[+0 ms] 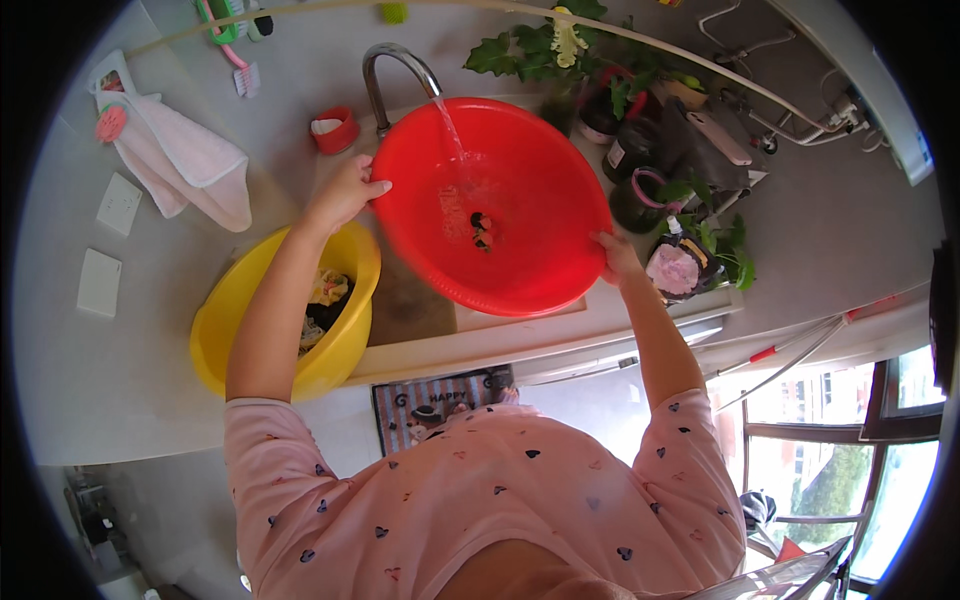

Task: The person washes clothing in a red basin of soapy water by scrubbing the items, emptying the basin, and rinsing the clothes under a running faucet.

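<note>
A large red plastic basin (525, 277) lies under a chrome faucet (401, 52), and a stream of water (452, 131) runs into it. My left hand (345, 191) grips the basin's left rim, thumb on top. On the opposite side, my right hand (619, 256) holds the right rim. A printed design with dark and orange figures (481, 232) shows on the basin's floor. Beside my left forearm a yellow basin (214, 330) stands tilted, with crumpled cloth items (328, 300) inside; my arm hides part of it.
A red cup-like holder (335, 133) stands left of the faucet. Dark jars (630, 154), leafy plants (525, 56), a spouted pouch (675, 262) and a pink phone (718, 139) crowd the right side. A pale towel (187, 150) and brushes (245, 79) hang on the wall.
</note>
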The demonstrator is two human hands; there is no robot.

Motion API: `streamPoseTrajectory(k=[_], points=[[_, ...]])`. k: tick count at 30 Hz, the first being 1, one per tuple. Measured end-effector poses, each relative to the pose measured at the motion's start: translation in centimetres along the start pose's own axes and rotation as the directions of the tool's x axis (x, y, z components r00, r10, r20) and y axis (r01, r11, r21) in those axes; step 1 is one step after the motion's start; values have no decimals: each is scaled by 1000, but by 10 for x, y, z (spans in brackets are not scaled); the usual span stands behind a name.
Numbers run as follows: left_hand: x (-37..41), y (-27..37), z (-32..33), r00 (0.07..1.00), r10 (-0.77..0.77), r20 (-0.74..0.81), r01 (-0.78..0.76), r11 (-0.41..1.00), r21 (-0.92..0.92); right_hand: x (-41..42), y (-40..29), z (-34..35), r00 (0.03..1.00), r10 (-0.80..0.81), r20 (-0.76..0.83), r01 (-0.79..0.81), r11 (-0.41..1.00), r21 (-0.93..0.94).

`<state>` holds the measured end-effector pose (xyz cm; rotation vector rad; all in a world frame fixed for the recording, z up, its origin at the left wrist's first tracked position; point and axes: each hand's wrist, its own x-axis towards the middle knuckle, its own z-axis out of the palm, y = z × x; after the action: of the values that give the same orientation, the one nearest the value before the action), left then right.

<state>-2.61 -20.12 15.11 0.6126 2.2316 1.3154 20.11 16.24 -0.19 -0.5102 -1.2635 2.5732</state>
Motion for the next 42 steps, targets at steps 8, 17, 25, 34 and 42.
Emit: streamPoseTrajectory(k=[8,17,25,34,42], points=[[68,-74,40,985,-158,-71,163,984,69,7,-69,69,938,-342,60,347,916,-200],[150,-201,179,884,-467,-10,162,327,-931,14,-128,151,924,-373,83,349,737,-579],[72,-209,196,825,-564,41,221,255,-941,31,-129,229,918,-354,178,283,272,-920],[88,-252,185,856,-514,-63,243,506,-828,31,-148,263,938,-291,188,209,40,-977],[60,-234,180,744,-624,-239,588,781,-211,14,-157,261,794,-357,492,362,-372,-855]])
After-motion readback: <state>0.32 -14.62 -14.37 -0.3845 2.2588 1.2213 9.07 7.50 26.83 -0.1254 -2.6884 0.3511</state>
